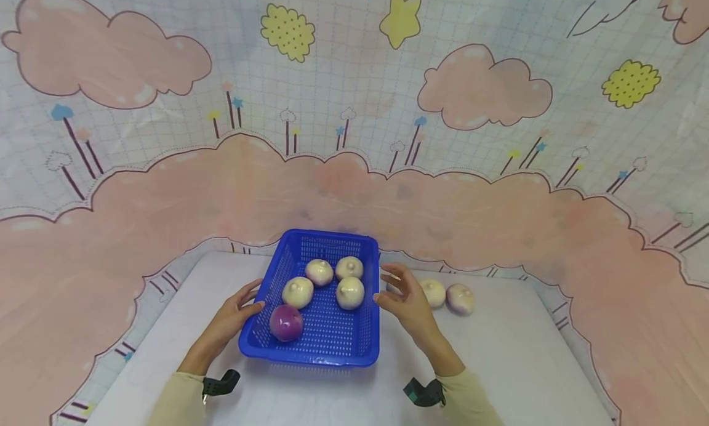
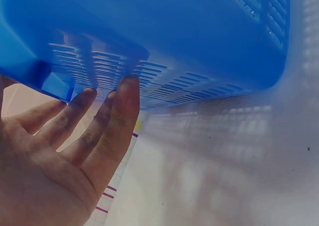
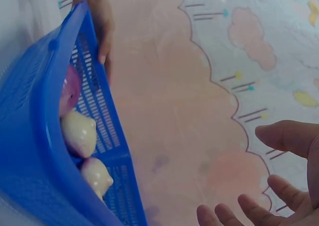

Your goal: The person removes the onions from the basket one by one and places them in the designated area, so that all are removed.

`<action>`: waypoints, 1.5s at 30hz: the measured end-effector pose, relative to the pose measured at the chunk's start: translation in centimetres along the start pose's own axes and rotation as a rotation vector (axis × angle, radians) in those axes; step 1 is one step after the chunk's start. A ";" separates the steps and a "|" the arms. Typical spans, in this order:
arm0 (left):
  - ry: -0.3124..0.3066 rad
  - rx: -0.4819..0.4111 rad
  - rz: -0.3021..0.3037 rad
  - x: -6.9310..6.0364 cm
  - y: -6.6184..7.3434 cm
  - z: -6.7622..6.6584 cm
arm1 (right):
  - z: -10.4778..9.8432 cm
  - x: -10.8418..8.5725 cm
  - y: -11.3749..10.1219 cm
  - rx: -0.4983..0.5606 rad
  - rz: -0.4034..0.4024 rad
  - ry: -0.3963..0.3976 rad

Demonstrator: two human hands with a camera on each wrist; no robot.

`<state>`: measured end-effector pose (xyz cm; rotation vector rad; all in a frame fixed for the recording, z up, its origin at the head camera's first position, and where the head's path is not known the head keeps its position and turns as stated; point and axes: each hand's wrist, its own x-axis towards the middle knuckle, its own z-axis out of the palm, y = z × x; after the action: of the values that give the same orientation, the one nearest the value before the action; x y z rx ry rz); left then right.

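A blue plastic basket (image 1: 321,356) with perforated walls is tilted and raised above the white table. Inside lie several glossy pale onions (image 1: 297,292) and one purple onion (image 1: 286,322), low on the left. My left hand (image 1: 227,321) holds the basket's left side, thumb at the rim. In the left wrist view, its fingers (image 2: 127,106) reach up against the slotted outer wall. Beside the basket's right side is my right hand (image 1: 412,309), fingers spread and loosely bent. The right wrist view shows that hand (image 3: 294,176) apart from the basket and holding nothing.
Pale onions (image 1: 460,299) lie on the white table (image 1: 509,352) to the right, partly behind my right hand. A cloth backdrop (image 1: 354,198) with printed clouds hangs behind the table. Dark bands (image 1: 220,383) are on both wrists.
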<state>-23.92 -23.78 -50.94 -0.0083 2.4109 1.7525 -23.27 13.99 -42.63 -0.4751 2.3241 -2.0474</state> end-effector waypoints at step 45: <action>0.017 -0.003 -0.003 -0.7 -0.1 0.4 | 9.2 4.9 1.0 -0.098 0.284 -0.360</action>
<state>-23.18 -23.44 -51.04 -0.0274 2.4194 1.7616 -26.24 4.06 -44.04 -0.4421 2.1383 -1.5811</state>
